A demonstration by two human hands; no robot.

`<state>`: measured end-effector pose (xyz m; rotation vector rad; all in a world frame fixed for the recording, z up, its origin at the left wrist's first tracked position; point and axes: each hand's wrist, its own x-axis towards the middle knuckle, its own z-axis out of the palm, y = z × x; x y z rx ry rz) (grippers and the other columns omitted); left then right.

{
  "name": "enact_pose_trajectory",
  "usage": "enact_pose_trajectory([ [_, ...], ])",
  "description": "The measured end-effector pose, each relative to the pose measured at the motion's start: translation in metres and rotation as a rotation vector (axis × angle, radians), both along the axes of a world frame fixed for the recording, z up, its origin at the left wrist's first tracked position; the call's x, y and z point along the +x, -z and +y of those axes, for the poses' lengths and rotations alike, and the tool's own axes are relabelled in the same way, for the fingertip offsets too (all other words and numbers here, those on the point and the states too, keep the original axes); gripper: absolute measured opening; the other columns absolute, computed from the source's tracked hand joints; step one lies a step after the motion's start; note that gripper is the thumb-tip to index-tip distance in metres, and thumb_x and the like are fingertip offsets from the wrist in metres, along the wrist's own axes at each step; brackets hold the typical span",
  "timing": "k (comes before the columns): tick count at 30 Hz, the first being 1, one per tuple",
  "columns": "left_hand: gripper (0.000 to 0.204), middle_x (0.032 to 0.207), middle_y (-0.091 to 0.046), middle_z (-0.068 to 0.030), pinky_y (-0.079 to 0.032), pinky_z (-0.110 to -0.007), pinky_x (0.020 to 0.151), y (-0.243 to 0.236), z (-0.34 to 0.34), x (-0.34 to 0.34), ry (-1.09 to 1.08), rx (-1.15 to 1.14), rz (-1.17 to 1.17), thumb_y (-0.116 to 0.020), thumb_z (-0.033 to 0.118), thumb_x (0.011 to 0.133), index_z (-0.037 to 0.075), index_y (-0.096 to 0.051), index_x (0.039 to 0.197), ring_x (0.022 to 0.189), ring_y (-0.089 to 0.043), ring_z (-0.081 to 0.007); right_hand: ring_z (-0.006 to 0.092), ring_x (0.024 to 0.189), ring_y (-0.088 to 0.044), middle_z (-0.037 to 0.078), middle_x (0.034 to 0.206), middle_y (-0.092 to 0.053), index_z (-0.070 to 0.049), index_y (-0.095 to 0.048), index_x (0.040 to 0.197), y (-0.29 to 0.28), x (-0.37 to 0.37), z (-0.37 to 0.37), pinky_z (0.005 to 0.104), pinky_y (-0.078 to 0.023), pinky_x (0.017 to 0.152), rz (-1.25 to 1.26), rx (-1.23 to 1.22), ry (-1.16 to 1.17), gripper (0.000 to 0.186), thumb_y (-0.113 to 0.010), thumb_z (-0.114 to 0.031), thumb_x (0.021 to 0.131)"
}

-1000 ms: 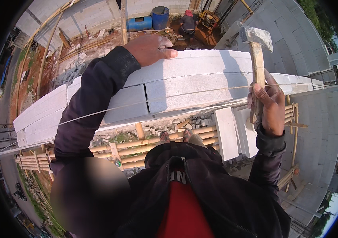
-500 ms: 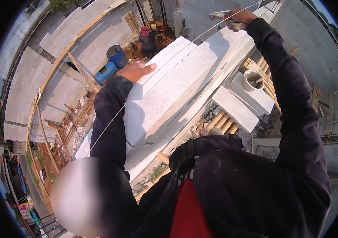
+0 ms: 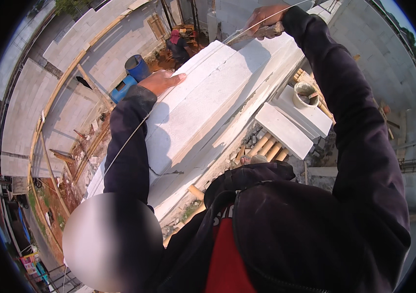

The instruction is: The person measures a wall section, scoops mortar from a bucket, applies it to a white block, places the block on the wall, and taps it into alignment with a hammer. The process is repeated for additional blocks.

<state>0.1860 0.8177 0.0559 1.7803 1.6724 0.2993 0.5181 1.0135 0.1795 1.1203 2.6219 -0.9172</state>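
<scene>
My left hand (image 3: 161, 82) grips the far left edge of a white aerated concrete block (image 3: 198, 100), thumb on the top face and the other fingers partly hidden. The block lies along the top of the wall (image 3: 227, 134). My right hand (image 3: 265, 22) is closed on a mortar-crusted trowel (image 3: 272, 32); its thin pale blade points toward the block's far end. A taut string line (image 3: 129, 140) runs along the wall, across my left sleeve and close by my right hand.
Below on the right, loose flat blocks (image 3: 283, 129) lie on bamboo poles (image 3: 268, 146), with a mortar bucket (image 3: 305, 95) on top. Beyond the wall are blue drums (image 3: 137, 68), a person in dark clothes (image 3: 177, 48) and a curved bamboo rail (image 3: 54, 100).
My right hand has moved left and nearer with the trowel, toward the block's far end. My left hand stays on the block. The whole view has shifted slightly.
</scene>
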Motion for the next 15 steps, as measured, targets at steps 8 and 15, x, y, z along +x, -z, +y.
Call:
enact_pose_trajectory([
  [8, 0.092, 0.105, -0.068, -0.0236, -0.045, -0.042, 0.093, -0.031, -0.016, 0.024, -0.025, -0.06, 0.068, -0.047, 0.081, 0.086, -0.004, -0.069, 0.116, 0.106, -0.061, -0.034, 0.017, 0.057, -0.065, 0.016, 0.092, -0.067, 0.005, -0.052, 0.135, 0.008, 0.023, -0.071, 0.032, -0.056, 0.053, 0.278, 0.284, 0.033, 0.054, -0.068, -0.007, 0.085],
  [15, 0.062, 0.103, -0.07, -0.0173, -0.048, -0.041, 0.088, -0.069, -0.121, -0.013, -0.147, -0.088, 0.292, -0.067, 0.056, 0.086, 0.003, -0.071, 0.117, 0.097, -0.065, -0.0337, 0.0346, 0.087, -0.072, 0.027, 0.1, -0.069, 0.001, -0.056, 0.135, 0.022, -0.016, -0.19, 0.041, -0.057, 0.08, 0.676, 0.492, -0.202, 0.056, -0.071, -0.001, 0.081],
])
